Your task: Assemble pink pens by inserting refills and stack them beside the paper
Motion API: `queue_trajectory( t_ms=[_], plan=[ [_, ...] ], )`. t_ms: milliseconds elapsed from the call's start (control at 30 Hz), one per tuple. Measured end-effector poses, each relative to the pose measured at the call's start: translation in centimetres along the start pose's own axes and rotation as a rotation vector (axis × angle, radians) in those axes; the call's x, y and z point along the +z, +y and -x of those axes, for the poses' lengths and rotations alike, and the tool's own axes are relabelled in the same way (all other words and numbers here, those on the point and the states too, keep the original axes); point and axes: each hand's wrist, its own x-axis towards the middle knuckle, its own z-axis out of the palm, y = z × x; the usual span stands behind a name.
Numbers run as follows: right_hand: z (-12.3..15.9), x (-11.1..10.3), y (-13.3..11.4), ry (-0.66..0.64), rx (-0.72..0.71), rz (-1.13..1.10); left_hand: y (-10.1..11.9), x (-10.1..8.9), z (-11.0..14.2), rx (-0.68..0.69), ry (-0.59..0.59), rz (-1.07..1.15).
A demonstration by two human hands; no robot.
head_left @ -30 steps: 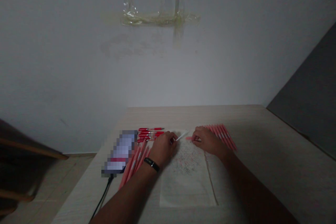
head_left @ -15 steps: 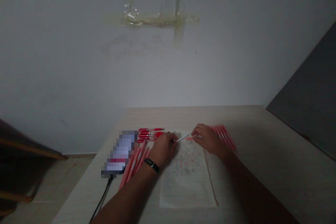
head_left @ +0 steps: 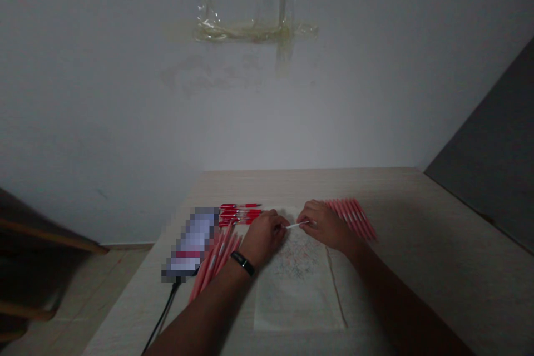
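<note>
Above the far part of a pale sheet or pouch [head_left: 298, 306] covered in dark and red scribbles, a thin white stick [head_left: 295, 225] spans the gap between my two hands. My left hand [head_left: 262, 238] pinches its left end, fingers curled. The other end is in the closed fingers of my right hand [head_left: 323, 225]. Whether the stick is a pen refill I cannot make out. Red pens [head_left: 241, 214] lie just beyond my left hand. Beside my right hand is a neat row of slim pink sticks [head_left: 354, 218], partly covered by it.
More long pink sticks [head_left: 212, 261] lie in a loose bunch left of my left forearm. A blurred-out phone [head_left: 192, 242] with a black cable [head_left: 164, 311] rests near the table's left edge. A wall [head_left: 312, 122] rises behind the table [head_left: 308, 178].
My right hand has shifted slightly left, closer to my left hand. The white stick is now nearly level, and the pink piece near my right fingertips is no longer visible.
</note>
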Motion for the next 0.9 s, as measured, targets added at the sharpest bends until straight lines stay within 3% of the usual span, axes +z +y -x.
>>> queue_trajectory(
  t_ms=[200,500,900],
  plan=[
    [0.1,0.0,-0.3,-0.052,-0.003,-0.027,-0.1,0.2,0.0,0.024,-0.028,0.008],
    [0.7,-0.5,1.3,-0.108,0.115,-0.025,-0.8,0.7,0.0,-0.089,0.066,0.008],
    [1.3,-0.1,2.1,-0.183,0.149,-0.109,-0.9,1.0,0.2,-0.146,0.029,-0.015]
  ],
)
